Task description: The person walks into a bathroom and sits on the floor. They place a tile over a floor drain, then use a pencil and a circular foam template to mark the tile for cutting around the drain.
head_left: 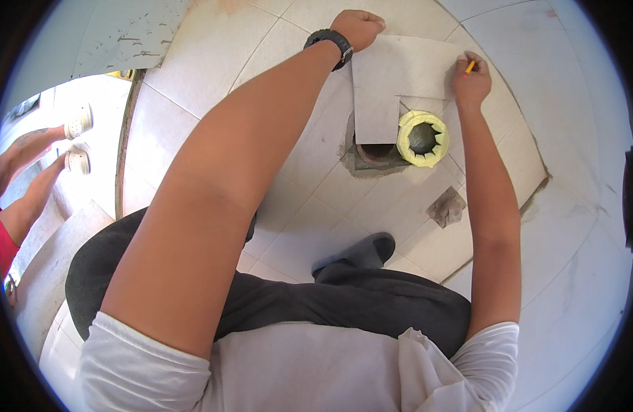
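Note:
A pale L-shaped tile point(405, 63) lies on the floor, its narrow leg reaching over part of a square hole point(379, 155) with rough cement edges. At the tile's far left corner is my left hand point(357, 29), fingers curled closed; what they hold, if anything, is hidden. My right hand point(472, 81) is closed around a short orange pencil point(470, 67) beside the tile's right edge. In the notch of the L stands a round pipe opening point(441, 140), its rim covered in yellow tape with a jagged inner edge.
A square patch point(447, 207) of bare grey cement breaks the tiled floor near my right forearm. My sandalled foot point(357, 253) rests below the hole. Pale walls rise at the right. Another person's legs point(35, 154) show through a doorway at the left.

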Available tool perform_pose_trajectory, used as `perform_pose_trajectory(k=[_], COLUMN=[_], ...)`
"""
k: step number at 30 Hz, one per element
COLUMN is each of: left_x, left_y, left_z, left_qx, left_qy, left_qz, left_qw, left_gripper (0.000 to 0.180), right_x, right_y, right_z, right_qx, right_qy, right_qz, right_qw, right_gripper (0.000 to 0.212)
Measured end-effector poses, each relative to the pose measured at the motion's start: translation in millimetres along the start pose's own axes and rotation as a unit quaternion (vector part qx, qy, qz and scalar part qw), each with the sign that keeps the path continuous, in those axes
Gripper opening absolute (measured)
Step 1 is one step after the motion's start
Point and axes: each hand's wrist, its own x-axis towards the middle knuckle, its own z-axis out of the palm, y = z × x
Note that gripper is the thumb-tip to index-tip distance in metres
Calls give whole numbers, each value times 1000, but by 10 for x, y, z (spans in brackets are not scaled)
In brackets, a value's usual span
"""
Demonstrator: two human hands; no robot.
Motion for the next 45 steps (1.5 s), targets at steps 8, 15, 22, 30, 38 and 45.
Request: perform_pose_trajectory(k=[8, 15, 22, 30, 38, 45], left_x=[76, -417, -881, -865, -832, -850], left_y=[-145, -389, -679, -912, -997, -977], left_z=[44, -200, -323, -153, -162, -135], left_qx=[-263, 46, 334, 297, 307, 315], left_qy=[86, 146, -8, -27, -15, -7], left_qz=[-38, -57, 204, 235, 259, 238], left_qw=[960, 987, 920, 925, 916, 919], left_gripper=[35, 42, 72, 99, 102, 99], right_x=[-58, -186, -201, -202, -223, -212], right_y=[-49, -151, -99, 46, 121, 120], right_z=[9, -194, -703, -880, -846, -826], right_qx=[-62, -70, -55, -82, -60, -48], right_qy=[4, -62, -241, -313, -319, -313], right_qz=[-18, -42, -115, -131, -73, -83], right_qw=[998, 995, 962, 937, 943, 945], right_gripper=[28, 36, 67, 73, 73, 74])
